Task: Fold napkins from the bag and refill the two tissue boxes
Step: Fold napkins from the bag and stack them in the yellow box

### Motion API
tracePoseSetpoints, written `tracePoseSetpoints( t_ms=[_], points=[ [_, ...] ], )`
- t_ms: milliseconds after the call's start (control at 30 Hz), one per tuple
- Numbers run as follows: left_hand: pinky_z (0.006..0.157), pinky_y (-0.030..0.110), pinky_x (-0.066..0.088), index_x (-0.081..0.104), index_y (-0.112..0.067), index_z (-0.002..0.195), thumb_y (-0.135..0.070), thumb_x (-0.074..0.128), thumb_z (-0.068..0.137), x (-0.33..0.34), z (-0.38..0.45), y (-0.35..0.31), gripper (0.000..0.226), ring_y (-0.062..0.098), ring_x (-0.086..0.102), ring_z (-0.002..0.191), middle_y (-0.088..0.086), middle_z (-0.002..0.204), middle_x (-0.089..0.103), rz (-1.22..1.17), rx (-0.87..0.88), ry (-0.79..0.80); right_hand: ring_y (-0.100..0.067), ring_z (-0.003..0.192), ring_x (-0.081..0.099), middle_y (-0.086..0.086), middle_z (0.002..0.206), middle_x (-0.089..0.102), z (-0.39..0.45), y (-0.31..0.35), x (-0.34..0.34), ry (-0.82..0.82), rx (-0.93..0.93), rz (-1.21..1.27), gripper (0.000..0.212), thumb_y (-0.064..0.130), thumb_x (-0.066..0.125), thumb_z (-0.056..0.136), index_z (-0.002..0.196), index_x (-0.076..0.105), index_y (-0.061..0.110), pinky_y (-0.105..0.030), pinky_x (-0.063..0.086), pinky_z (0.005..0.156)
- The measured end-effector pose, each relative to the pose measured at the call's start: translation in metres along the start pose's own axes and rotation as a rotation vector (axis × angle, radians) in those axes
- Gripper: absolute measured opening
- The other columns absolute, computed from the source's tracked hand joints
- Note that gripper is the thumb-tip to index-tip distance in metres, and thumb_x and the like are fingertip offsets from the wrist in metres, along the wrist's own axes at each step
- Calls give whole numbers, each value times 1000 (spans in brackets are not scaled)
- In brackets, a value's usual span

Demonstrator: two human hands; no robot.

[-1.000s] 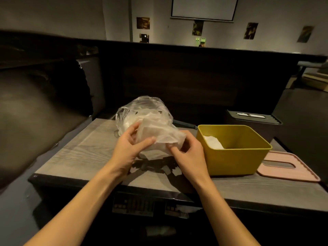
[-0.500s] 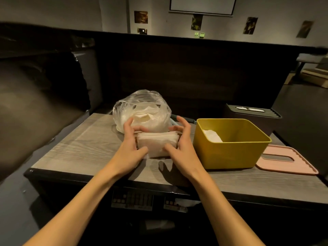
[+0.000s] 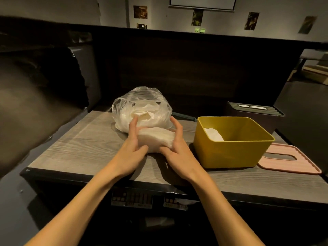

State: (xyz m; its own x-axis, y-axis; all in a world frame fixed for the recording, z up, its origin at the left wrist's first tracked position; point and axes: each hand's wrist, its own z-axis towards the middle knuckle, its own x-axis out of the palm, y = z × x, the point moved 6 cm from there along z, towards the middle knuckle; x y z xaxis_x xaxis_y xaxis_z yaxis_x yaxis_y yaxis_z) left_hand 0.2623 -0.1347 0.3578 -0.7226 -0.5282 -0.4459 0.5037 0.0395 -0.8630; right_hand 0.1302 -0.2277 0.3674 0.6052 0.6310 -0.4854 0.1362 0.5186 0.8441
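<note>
**Squaring a napkin stack beside the yellow box**

Both hands hold a folded stack of napkins [image 3: 155, 139] on the worktop [image 3: 85, 144], just in front of the clear plastic bag [image 3: 142, 107] it presumably came from. The left hand [image 3: 130, 150] cups the stack's left end and the right hand [image 3: 174, 148] its right end, fingers [image 3: 133, 124] spread and curved round the sides with thumbs at the near edge; this looks like a grip meant to press the loose sheets into one tidy block before lifting. The open yellow tissue box [image 3: 230, 153] stands just right of the right hand, one napkin already lying inside, so the carry would be short. Its pink slotted lid [image 3: 291, 162] lies off to the right (out of the way for filling). A second, dark box [image 3: 255, 112] sits behind.

Compared with half a second ago, the stack sits flatter and the hands have closed in more snugly round its ends.
</note>
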Motion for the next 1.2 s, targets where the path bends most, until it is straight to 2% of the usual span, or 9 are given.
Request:
tracePoseSetpoints(
  t_ms=[200, 300, 400, 533, 667, 833, 967, 1067, 1200],
  points=[
    [101, 8, 43, 2, -35, 159, -4, 61, 99, -8, -3, -9, 89, -13, 55, 121, -14, 138, 51, -86, 35, -89, 7, 112, 62, 23, 133, 53, -2, -4, -12, -147, 16, 89, 81, 8, 54, 103, 161, 7, 37, -16, 52, 94],
    [107, 7, 35, -5, -36, 160, -12, 69, 97, -3, -6, -11, 100, -19, 42, 128, -18, 148, 37, -52, 33, -18, -2, 122, 60, 19, 140, 52, -1, -2, -5, -53, -1, 42, 96, 16, 65, 94, 156, 0, 50, -28, 50, 106],
    [87, -8, 32, -3, -29, 161, -11, 66, 99, -3, -5, -13, 95, -40, 36, 107, -31, 131, 32, -40, 46, -30, -10, 133, 55, 6, 157, 44, -1, 0, -2, -43, -22, 52, 91, 31, 68, 96, 153, 2, 57, -39, 48, 113],
    [89, -2, 39, -4, -27, 160, -7, 55, 104, -4, -5, -9, 84, -23, 50, 111, -12, 134, 44, -52, 47, -35, -12, 141, 49, 5, 160, 44, -1, 0, -2, -82, -33, 13, 70, 42, 56, 104, 155, 9, 52, -48, 45, 116],
    [91, -6, 32, -7, -28, 160, -6, 50, 105, -2, -5, -9, 82, -17, 46, 119, -3, 151, 33, -10, 50, -17, -15, 142, 47, 2, 157, 46, 2, -9, -5, -95, 20, -92, 64, 16, 52, 107, 157, 21, 41, -47, 43, 117],
    [95, 3, 41, 7, -39, 152, 1, 51, 103, -11, -6, -11, 77, -13, 53, 119, -2, 143, 45, -103, 94, -96, -12, 142, 46, 6, 156, 45, 0, -6, -12, -173, -5, -56, 61, 14, 52, 106, 156, 27, 39, -45, 46, 115],
    [100, -4, 29, -11, -26, 160, -1, 52, 103, -3, -6, -7, 88, -14, 38, 130, -6, 157, 23, -20, 30, 25, -13, 142, 46, 6, 157, 46, 2, -11, -6, -122, 12, -114, 70, 28, 63, 101, 157, 23, 37, -49, 43, 117],
    [124, 23, 17, -17, -28, 159, 6, 46, 100, 0, -5, -5, 93, 8, 15, 152, 1, 168, 3, 23, 8, 56, -11, 140, 48, 6, 156, 47, 1, -8, -8, -159, -14, -107, 66, 29, 64, 102, 157, 27, 33, -44, 44, 116],
    [122, 29, 28, -16, -33, 159, 6, 43, 99, -4, -4, -1, 93, 14, 34, 146, 5, 167, 12, 42, -20, 30, 0, 123, 53, 10, 141, 58, -1, -6, -15, -225, -38, -135, 44, 22, 62, 103, 144, 49, 30, -31, 50, 107]
  ],
)
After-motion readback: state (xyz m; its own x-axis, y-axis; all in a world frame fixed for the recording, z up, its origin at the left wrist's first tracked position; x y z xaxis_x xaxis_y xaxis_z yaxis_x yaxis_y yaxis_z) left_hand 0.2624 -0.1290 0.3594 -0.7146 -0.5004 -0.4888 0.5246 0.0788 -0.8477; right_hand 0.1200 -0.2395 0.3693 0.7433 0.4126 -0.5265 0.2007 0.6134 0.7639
